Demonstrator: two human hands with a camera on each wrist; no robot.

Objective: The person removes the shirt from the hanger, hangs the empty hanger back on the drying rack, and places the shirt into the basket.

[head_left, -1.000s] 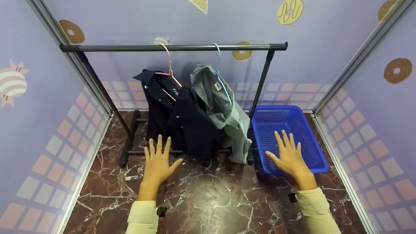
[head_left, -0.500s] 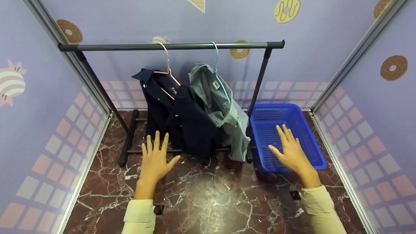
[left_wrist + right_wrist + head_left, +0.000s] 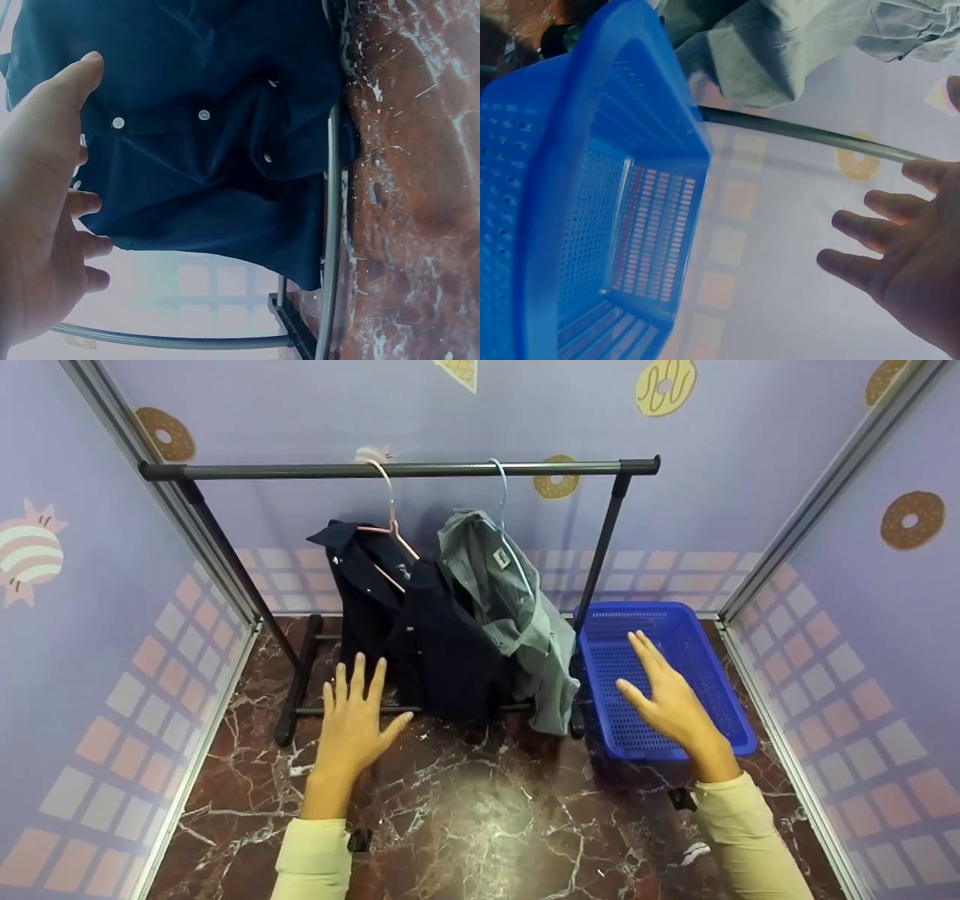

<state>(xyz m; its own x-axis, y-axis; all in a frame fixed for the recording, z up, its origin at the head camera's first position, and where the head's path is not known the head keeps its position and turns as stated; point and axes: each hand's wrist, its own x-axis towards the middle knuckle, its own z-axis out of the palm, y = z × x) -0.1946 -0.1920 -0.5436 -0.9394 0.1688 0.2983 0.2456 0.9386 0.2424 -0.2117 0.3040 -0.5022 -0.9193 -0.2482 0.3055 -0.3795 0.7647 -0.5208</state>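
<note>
A dark navy shirt (image 3: 450, 652) with white buttons hangs from a pink hanger (image 3: 393, 529) on the clothes rack. To its right, a grey-green shirt (image 3: 544, 652) hangs slantwise on a light blue hanger (image 3: 502, 499). My left hand (image 3: 352, 727), fingers spread, is held in front of the navy shirt's lower left side; in the left wrist view the shirt (image 3: 202, 142) lies beyond the fingers. Over the blue plastic basket (image 3: 600, 712) my right hand (image 3: 667, 701) extends with straight fingers and holds nothing. The right wrist view shows that hand (image 3: 907, 232) apart from the basket (image 3: 544, 195).
The black metal clothes rack (image 3: 300, 472) stands against the back wall, its foot bars (image 3: 300, 690) on the brown marbled floor (image 3: 480, 825). Side walls (image 3: 847, 675) close in the space left and right. The basket stands beside the rack's right leg.
Both hands have moved slightly forward, the left also a little to the left. My right hand's fingers have drawn closer together and turned. The shirts, rack and basket stay as they were.
</note>
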